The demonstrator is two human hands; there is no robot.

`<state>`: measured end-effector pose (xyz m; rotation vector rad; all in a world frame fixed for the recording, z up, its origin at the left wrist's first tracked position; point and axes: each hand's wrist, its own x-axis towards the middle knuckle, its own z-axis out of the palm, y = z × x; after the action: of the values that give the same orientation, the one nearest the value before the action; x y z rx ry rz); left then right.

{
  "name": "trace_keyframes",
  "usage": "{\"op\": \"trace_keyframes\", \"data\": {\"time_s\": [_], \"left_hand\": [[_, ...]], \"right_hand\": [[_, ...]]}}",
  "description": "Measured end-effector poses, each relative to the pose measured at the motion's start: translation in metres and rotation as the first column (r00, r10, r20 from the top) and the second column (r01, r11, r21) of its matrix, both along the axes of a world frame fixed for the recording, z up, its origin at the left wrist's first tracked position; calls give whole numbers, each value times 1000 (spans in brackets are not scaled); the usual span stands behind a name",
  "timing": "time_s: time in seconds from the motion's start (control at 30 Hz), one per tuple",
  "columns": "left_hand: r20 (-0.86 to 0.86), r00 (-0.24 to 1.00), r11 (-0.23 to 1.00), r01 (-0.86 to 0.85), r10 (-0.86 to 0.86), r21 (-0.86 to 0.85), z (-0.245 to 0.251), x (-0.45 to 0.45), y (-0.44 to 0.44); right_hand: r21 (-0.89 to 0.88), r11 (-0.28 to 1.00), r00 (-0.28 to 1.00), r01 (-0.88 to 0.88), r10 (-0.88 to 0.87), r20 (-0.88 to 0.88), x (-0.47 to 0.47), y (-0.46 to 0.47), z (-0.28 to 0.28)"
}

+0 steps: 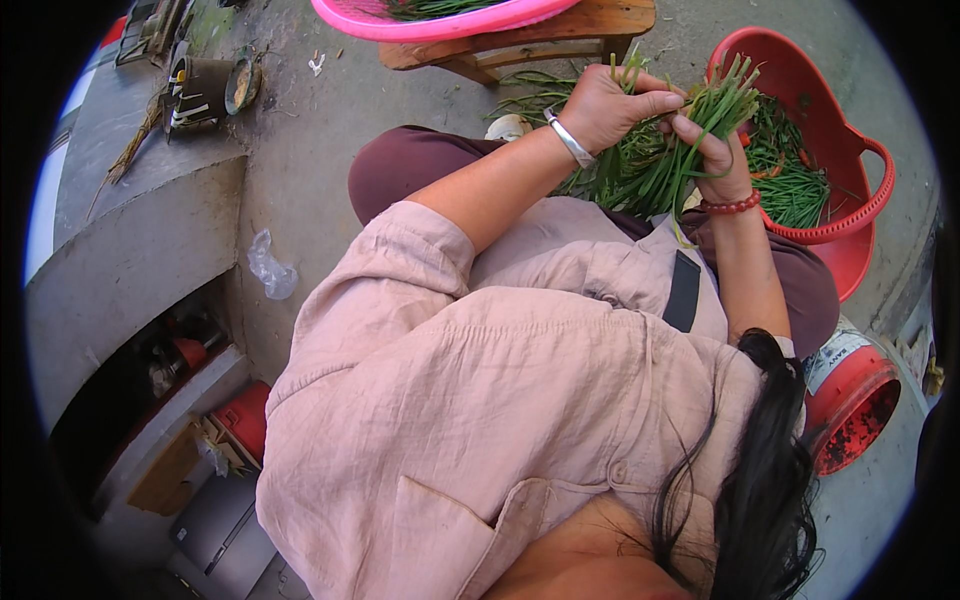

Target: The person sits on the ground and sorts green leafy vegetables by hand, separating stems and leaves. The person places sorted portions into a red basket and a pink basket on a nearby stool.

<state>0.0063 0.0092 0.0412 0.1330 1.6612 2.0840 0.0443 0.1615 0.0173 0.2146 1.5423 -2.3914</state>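
My right hand (pixel 716 154), with a red bead bracelet on its wrist, is closed around a bundle of long green leafy stalks (pixel 694 161) that look like garlic chives. The bundle's pale ends point up and away, and its leaves hang towards my lap. Thumb and forefinger of my left hand (pixel 619 109), below which sits a silver bangle, pinch at thin stalks beside that bundle. A few stalk ends (pixel 630 71) stick out past the left knuckles. More loose greens (pixel 544 94) lie on the ground beyond the left wrist.
On the right stands a red plastic basket (pixel 840 127) holding cut greens (pixel 795 195). Ahead, a pink basket (pixel 450 26) rests on a wooden stool (pixel 517 49). A red bucket (pixel 855 412) lies tipped by my right knee. A plastic bag (pixel 271 266) lies on the concrete at left.
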Motion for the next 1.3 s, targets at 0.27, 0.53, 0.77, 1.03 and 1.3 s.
{"op": "trace_keyframes", "data": {"time_s": [0.27,0.53,0.77,1.03,1.3], "left_hand": [[-246,968,999,51,-51,-5,-21,-4,-2],[-580,788,926,-34,-207,-376,-13,-23,-17],[-322,924,707,-87,-206,-702,-10,-28,-23],[94,992,975,97,-79,-201,-7,-12,-4],[78,984,987,-162,161,5,-20,-22,-9]], "right_hand": [[-90,996,999,7,-3,39,-1,0,0],[-137,989,992,-50,64,104,-1,8,-5],[-41,998,990,-41,46,133,-2,6,-4],[69,998,995,4,-11,100,-2,3,-12],[-33,995,983,-94,98,154,-4,2,-7]]}}
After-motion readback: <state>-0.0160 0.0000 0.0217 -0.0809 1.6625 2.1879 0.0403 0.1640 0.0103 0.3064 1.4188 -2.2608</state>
